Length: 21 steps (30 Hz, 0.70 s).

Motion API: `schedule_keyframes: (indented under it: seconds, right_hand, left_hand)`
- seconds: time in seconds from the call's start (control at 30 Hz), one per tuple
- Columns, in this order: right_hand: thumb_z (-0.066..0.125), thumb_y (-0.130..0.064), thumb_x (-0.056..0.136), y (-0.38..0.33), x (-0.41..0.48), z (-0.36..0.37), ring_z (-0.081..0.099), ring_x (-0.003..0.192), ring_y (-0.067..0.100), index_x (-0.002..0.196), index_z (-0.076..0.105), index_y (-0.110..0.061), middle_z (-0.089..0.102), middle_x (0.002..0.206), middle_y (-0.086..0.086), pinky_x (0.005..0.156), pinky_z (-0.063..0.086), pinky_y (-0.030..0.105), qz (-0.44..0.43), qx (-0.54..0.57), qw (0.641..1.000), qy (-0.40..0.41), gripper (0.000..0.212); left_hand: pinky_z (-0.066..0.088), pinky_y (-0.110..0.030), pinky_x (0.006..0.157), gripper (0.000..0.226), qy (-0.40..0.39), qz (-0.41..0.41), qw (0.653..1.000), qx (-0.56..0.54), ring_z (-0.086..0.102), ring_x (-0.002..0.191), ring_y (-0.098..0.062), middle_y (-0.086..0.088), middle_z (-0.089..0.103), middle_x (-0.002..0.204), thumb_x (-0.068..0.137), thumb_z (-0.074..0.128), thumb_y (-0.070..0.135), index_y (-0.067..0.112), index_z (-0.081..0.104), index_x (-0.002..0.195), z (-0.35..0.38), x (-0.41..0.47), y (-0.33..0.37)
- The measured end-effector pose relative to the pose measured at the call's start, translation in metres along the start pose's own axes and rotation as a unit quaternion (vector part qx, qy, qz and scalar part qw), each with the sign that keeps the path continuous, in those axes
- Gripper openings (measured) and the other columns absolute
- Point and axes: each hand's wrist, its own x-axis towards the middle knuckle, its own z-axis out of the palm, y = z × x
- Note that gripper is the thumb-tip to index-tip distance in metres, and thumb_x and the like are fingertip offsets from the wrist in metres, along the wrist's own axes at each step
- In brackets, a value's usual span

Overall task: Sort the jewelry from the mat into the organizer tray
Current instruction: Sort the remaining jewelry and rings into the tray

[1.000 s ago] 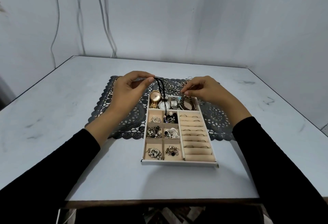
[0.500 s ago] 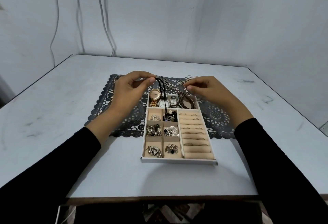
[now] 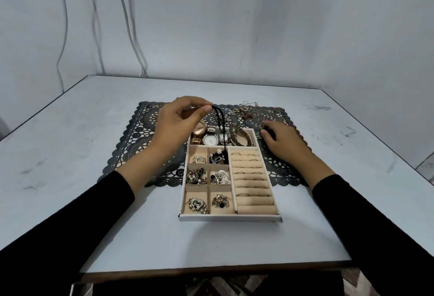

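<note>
Pale table [image 3: 94, 131] | thin black cord necklace [image 3: 221, 122] dangling, pinched by left hand [image 3: 178, 123]

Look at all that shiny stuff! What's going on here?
A person is sorting jewelry into an organizer tray. The left hand holds a black cord necklace in a pinch grip above the tray, its lower end hanging down to a small compartment. The right hand rests on the lace mat beside the tray's far corner. Watches, brooches and rings already sit in the tray; a few loose pieces lie near the mat's far edge.
</note>
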Motion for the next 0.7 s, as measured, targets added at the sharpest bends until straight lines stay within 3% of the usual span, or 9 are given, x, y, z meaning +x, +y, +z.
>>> schedule_keyframes:
  seconds: [0.17, 0.37, 0.7]
  right_hand:
    - [0.046, -0.025, 0.099, 0.000, -0.001, 0.002, 0.048, 0.126, 0.023, 0.135, 0.050, -0.007, 0.054, 0.136, 0.010, 0.104, 0.033, 0.028, -0.001, -0.003, 1.000, -0.006, 0.041]
    - [0.046, -0.026, 0.098, 0.003, 0.000, 0.004, 0.049, 0.124, 0.022, 0.134, 0.051, -0.008, 0.056, 0.134, 0.008, 0.101, 0.034, 0.027, -0.002, -0.004, 1.000, -0.008, 0.040]
    - [0.047, -0.026, 0.098, 0.004, 0.001, 0.004, 0.049, 0.124, 0.021, 0.135, 0.051, -0.009, 0.056, 0.134, 0.008, 0.101, 0.034, 0.025, 0.004, 0.000, 1.000, -0.009, 0.040]
  left_hand:
    - [0.059, -0.042, 0.082, 0.008, -0.001, 0.000, 1.000, -0.016, 0.073, 0.088, -0.019, 0.010, 0.076, 0.090, 0.085, 0.075, 0.022, 0.027, 0.074, 0.091, 0.016, 0.010, 0.008]
    - [0.051, -0.013, 0.073, 0.009, 0.013, 0.000, 0.999, 0.030, 0.070, 0.081, 0.000, 0.010, 0.075, 0.087, 0.084, 0.076, 0.024, 0.019, 0.076, 0.092, 0.037, 0.016, 0.005]
    - [0.052, -0.010, 0.073, 0.010, -0.010, -0.007, 0.996, 0.091, 0.069, 0.078, 0.001, 0.011, 0.074, 0.086, 0.080, 0.080, 0.023, 0.019, 0.078, 0.089, 0.021, 0.005, -0.016]
